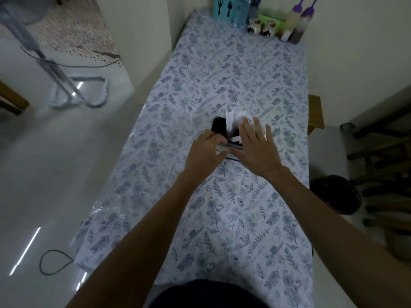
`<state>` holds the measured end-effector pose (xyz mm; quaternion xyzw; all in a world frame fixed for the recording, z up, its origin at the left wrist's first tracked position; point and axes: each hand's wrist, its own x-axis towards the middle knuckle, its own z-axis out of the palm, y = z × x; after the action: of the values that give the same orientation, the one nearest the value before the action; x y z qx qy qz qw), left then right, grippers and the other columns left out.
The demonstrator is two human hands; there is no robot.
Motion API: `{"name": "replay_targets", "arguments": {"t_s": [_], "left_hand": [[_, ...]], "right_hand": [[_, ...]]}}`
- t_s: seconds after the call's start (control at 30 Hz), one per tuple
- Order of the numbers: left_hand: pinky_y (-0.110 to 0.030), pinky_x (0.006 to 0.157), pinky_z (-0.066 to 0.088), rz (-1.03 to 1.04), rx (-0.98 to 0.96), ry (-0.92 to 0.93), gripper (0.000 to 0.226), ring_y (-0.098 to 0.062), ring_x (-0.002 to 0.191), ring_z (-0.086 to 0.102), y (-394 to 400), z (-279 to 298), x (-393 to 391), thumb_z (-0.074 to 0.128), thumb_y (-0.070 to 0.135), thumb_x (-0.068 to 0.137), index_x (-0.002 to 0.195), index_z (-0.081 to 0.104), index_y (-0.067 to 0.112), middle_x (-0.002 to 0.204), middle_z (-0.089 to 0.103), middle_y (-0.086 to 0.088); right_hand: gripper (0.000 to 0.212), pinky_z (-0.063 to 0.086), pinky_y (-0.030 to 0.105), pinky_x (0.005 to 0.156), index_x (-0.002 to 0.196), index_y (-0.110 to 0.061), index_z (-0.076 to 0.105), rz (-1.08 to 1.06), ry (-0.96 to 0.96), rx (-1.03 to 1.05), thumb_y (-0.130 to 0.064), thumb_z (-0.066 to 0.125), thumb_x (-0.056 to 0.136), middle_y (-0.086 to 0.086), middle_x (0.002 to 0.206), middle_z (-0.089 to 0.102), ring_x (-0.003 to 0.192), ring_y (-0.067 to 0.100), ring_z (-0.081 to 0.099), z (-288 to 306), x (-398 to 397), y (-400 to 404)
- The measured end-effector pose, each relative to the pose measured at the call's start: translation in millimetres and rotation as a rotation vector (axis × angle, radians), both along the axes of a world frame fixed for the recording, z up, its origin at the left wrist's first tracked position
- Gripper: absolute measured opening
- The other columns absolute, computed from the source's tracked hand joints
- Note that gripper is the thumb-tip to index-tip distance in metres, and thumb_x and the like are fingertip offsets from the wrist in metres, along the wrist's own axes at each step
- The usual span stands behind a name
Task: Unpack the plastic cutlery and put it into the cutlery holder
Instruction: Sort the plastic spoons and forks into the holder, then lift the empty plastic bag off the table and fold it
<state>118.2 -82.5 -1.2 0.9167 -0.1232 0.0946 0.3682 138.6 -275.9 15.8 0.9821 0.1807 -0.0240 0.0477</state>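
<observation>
On the counter [240, 207], the left hand [205, 153] grips a white wrapped bundle [221, 148]; the right hand [255, 145], fingers spread, covers white cutlery [232, 118] at 12 o'clock, beside the black holder [219, 127].

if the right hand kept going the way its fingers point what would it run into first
Most likely the white plastic cutlery standing in the black cutlery holder: the right hand is open, fingers pointing up-table just over it. Depth is unclear, so it may already touch.
</observation>
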Motion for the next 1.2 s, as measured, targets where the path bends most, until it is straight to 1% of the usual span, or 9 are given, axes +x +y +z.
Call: {"name": "replay_targets", "arguments": {"t_s": [0.27,0.47,0.57,0.63,0.73,0.8,0.9,1.0,1.2], "left_hand": [[-0.043,0.096,0.052,0.055,0.085,0.212,0.045,-0.019,0.11,0.06,10.7,-20.1,-91.6,0.071,0.036,0.092,0.132,0.059,0.018,0.129,0.06,-0.004],[-0.044,0.111,0.041,0.047,0.302,0.442,0.068,-0.023,0.133,0.048,22.6,-61.2,-167.0,0.058,0.058,0.093,0.148,0.04,0.021,0.149,0.046,-0.003],[-0.043,0.114,0.036,0.053,0.343,0.475,0.069,-0.025,0.139,0.043,37.3,-71.9,-194.0,0.056,0.06,0.093,0.148,0.04,0.022,0.154,0.042,-0.005],[-0.049,0.115,0.033,0.124,0.376,0.439,0.071,-0.032,0.145,0.037,57.7,-74.6,-201.7,0.058,0.06,0.092,0.149,0.042,0.021,0.16,0.036,-0.01],[-0.054,0.118,0.027,0.206,0.471,0.537,0.078,-0.034,0.151,0.027,104.2,-81.5,-206.7,0.05,0.065,0.094,0.155,0.034,0.019,0.166,0.026,-0.012],[-0.054,0.114,0.033,0.135,0.54,0.566,0.08,-0.032,0.147,0.036,129.4,-84.5,-219.9,0.047,0.068,0.093,0.154,0.036,0.017,0.163,0.033,-0.009],[-0.05,0.091,0.051,-0.048,0.588,0.427,0.067,-0.029,0.115,0.066,140.6,-84.7,-255.6,0.045,0.067,0.088,0.131,0.062,0.018,0.136,0.063,-0.006],[-0.047,0.096,0.044,-0.084,0.475,0.422,0.062,-0.024,0.114,0.064,153.2,-82.5,-271.3,0.037,0.062,0.093,0.134,0.061,0.023,0.13,0.065,0.002],[-0.053,0.098,0.046,0.457,0.236,0.55,0.053,-0.043,0.118,0.056,216.6,-78.2,-212.9,0.072,0.032,0.091,0.134,0.056,0.007,0.134,0.056,-0.023]], "right_hand": [[0.07,0.023,0.055,0.123,0.157,-0.005,0.027,-0.096,-0.109,0.245,-0.05,0.039,0.104,0.017,0.166,0.022,0.153,0.039,0.02,-1.1,-57.6,15.0],[0.069,0.042,0.06,0.109,0.152,-0.008,0.033,-0.157,0.215,0.245,-0.051,0.04,0.099,0.018,0.159,0.037,0.144,0.042,0.039,-74.7,-196.3,14.6],[0.071,0.053,0.052,0.099,0.152,-0.009,0.025,-0.216,0.388,0.288,-0.054,0.029,0.097,0.019,0.15,0.048,0.132,0.041,0.052,-92.2,-236.8,23.8],[0.073,0.052,0.046,0.101,0.157,-0.011,0.019,-0.235,0.461,0.326,-0.056,0.024,0.1,0.015,0.153,0.042,0.135,0.037,0.045,-90.9,-246.4,38.2],[0.072,0.048,0.041,0.102,0.158,-0.01,0.02,-0.35,0.505,0.461,-0.049,0.042,0.103,0.013,0.152,0.036,0.135,0.032,0.037,-86.7,-243.3,62.8],[0.073,0.045,0.043,0.106,0.158,-0.01,0.02,-0.468,0.552,0.595,-0.046,0.048,0.102,0.014,0.153,0.036,0.136,0.031,0.039,-86.6,-230.2,79.3],[0.071,0.048,0.046,0.104,0.155,-0.01,0.028,-0.637,0.578,0.736,-0.046,0.054,0.098,0.016,0.146,0.046,0.13,0.032,0.051,-86.0,-203.2,103.7],[0.062,0.052,0.046,0.096,0.145,-0.007,0.037,-0.734,0.499,0.725,-0.039,0.06,0.096,0.02,0.133,0.054,0.119,0.036,0.057,-83.0,-181.2,123.9],[0.056,0.051,0.042,0.09,0.14,-0.006,0.042,-0.891,0.448,0.686,-0.035,0.056,0.095,0.022,0.129,0.058,0.117,0.038,0.059,-84.2,-158.6,145.5]]}}
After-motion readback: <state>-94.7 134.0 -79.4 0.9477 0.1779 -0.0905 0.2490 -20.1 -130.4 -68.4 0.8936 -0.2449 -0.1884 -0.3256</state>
